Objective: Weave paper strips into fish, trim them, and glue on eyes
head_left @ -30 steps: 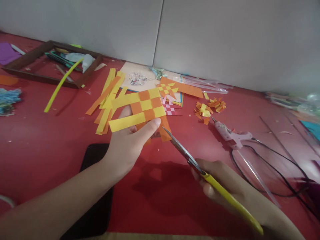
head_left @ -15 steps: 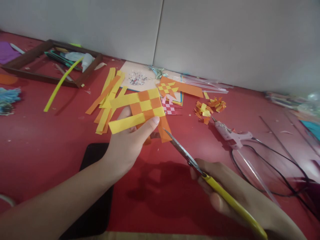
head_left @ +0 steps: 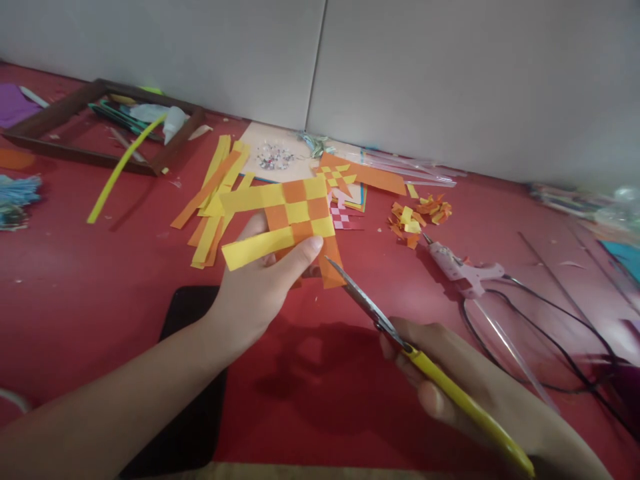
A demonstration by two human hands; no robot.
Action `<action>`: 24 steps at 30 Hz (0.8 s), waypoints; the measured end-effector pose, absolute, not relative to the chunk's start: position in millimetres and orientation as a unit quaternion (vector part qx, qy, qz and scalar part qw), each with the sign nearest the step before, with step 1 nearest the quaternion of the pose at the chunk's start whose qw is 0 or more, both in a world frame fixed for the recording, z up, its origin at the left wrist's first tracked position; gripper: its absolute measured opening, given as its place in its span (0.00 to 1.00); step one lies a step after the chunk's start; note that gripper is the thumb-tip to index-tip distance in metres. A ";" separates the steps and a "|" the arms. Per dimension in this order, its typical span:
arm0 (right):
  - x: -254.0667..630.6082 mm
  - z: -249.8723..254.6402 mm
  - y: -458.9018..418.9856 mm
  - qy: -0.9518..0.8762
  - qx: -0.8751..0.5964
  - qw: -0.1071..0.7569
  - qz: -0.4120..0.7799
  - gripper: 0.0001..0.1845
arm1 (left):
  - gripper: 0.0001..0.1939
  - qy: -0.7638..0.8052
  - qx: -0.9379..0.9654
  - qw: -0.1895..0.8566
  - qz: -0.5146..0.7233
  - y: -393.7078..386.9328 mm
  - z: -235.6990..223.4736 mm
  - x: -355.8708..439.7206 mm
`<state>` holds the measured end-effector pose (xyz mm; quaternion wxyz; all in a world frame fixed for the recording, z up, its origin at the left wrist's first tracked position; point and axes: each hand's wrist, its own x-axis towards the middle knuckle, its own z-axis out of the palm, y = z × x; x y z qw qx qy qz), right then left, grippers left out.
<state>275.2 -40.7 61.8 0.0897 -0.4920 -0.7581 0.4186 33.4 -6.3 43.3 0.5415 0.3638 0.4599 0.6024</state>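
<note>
Woven yellow and orange paper strips [head_left: 299, 212] form a small checkered square with loose strip ends at its left and lower sides. My left hand [head_left: 267, 280] pinches this weave, thumb on top, and keeps it raised above the red table. My right hand [head_left: 435, 373] grips a pair of scissors [head_left: 373, 310] with yellow handles. The blades point up and left and lie at the orange strip below the weave's right corner. Whether they have cut into it I cannot make out. The fingers under the weave are partly hidden.
Behind lie loose paper strips [head_left: 217, 193], a finished-looking woven piece [head_left: 336, 177] and paper scraps [head_left: 410, 220]. On the right is a glue gun [head_left: 463, 270] with a black cord. A black phone-like slab [head_left: 195, 413] lies under my left arm; a brown frame [head_left: 65, 150] is far left.
My left hand and the woven paper have shifted slightly right and down, closer to the scissors. My right hand and the scissors have hardly moved.
</note>
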 end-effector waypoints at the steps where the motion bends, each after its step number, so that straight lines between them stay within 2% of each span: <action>1: 275.3 61.6 -40.5 -0.757 -0.492 0.088 0.420 0.31 | 0.16 0.458 0.365 0.543 0.603 -6.0 43.0 33.5; 10: 275.5 60.2 -40.7 -0.755 -0.491 0.096 0.424 0.32 | 0.20 0.470 0.365 0.540 0.595 -6.5 46.6 32.3; 24: 276.9 57.4 -40.7 -0.747 -0.496 0.092 0.432 0.33 | 0.15 0.476 0.373 0.539 0.586 -6.5 45.3 31.2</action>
